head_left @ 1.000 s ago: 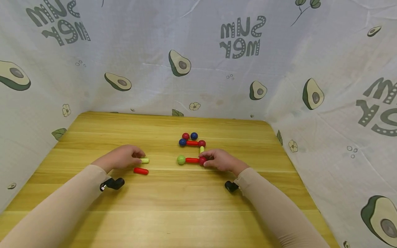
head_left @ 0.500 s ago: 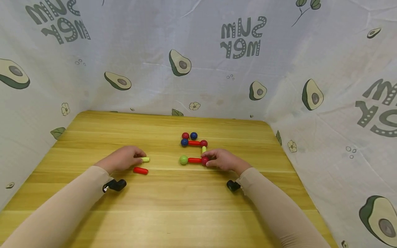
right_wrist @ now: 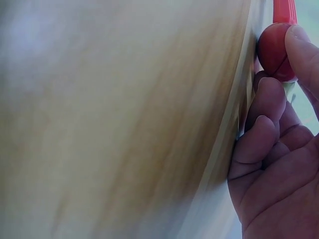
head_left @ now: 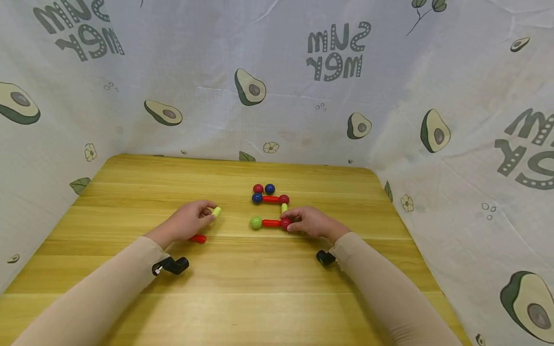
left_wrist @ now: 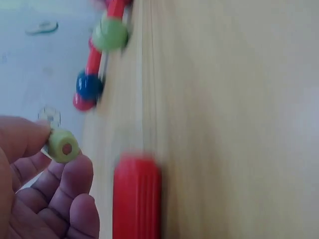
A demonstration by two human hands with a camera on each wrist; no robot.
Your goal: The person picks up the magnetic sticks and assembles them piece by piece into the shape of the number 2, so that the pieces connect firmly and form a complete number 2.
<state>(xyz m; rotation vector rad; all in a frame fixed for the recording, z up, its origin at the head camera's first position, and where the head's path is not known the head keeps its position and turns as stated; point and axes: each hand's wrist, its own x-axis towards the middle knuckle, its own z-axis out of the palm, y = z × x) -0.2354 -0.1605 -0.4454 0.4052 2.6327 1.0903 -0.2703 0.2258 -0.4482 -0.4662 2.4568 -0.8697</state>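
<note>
2 bare hands are at work, well apart, over the wooden table (head_left: 259,298). The left hand (head_left: 190,221) pinches a yellow-green stick (head_left: 216,211) between thumb and fingertips, tilted and raised off the surface, a little nearer the left edge than the right; the hole in its end shows from the left wrist. The right hand (head_left: 309,222) grips the near red ball (head_left: 283,224) with its thumb and fingers, on the side toward the right edge.

Much of the second yellow-green stick (head_left: 283,208) is hidden behind the right fingers. The left arm covers part of the loose red stick (head_left: 199,239), which the left wrist view also cuts off and blurs. The table's near edge and near corners lie out of frame. Whether the outlying red ball (head_left: 258,189), toward the far edge, touches its neighbours I cannot tell.

Counted: 6 balls, being 3 red, 2 blue and 1 green; 5 sticks, being 3 red and 2 yellow-green. From the green ball (head_left: 256,222) a chain runs end to end through 4 balls and 3 sticks, bending twice, to a blue ball (head_left: 257,198).
</note>
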